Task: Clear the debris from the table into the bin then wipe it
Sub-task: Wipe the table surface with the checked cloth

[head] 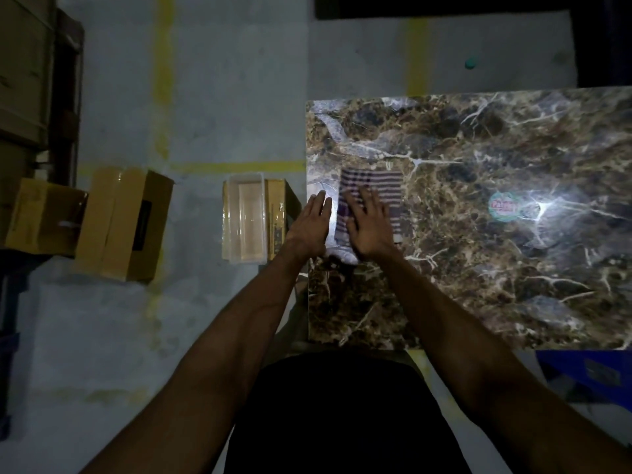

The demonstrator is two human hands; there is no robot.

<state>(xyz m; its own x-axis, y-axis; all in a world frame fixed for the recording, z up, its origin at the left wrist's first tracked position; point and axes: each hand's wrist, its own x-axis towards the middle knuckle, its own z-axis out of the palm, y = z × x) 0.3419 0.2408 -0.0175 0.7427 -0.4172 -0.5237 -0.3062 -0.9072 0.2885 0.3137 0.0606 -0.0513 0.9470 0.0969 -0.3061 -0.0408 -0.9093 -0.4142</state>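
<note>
Striped cloth (372,196) lies near the marble worktop's (496,268) left edge; right hand (371,227) flat on it, fingers spread; left hand (309,225) flat beside it, fingers together. Clear bin (244,220) stands alongside on the floor.

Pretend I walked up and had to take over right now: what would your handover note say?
Right hand: flat, palm down on the striped cloth, pressing it onto the marble table near its left edge.
Left hand: open, flat at the table's left edge, holding nothing.
Clear plastic bin: on a cardboard box on the floor, just left of the table.
Done: no loose debris visible on the table.
Left: wipe the rest; a round sticker remains mid-table.
</note>
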